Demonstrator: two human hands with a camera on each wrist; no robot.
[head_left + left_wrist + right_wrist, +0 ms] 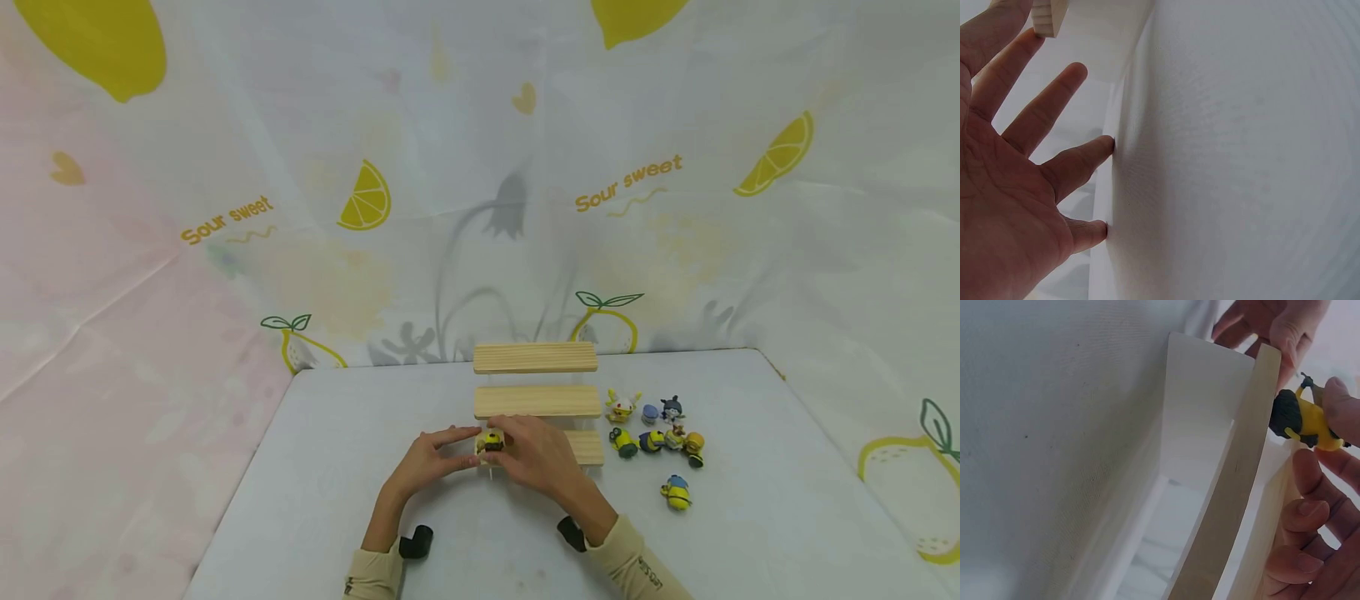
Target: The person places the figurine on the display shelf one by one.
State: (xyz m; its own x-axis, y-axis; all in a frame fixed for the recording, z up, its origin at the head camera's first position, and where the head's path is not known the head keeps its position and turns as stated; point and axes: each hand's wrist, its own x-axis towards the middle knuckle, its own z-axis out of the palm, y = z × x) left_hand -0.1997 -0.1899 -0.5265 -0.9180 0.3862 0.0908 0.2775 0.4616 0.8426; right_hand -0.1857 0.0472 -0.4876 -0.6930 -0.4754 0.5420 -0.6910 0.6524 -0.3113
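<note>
My right hand (540,457) pinches a small yellow figurine (491,442) at the left end of the lowest wooden shelf board (587,448). In the right wrist view the figurine (1313,422) has a dark base and dark thin limbs; thumb and fingers hold it at the board's edge. My left hand (423,463) is at that same board end, thumb and forefinger extended on either side. The left wrist view shows this hand (1016,181) with spread fingers, one fingertip against the wooden end (1049,17). Whether the left hand also touches the figurine cannot be told.
Two more wooden boards, a middle one (537,402) and a top one (535,357), rise in steps behind. To the right, several small figurines (651,440) cluster on the white table (337,433). One blue-and-yellow figurine (677,493) lies nearer the front. A patterned cloth (450,125) hangs behind.
</note>
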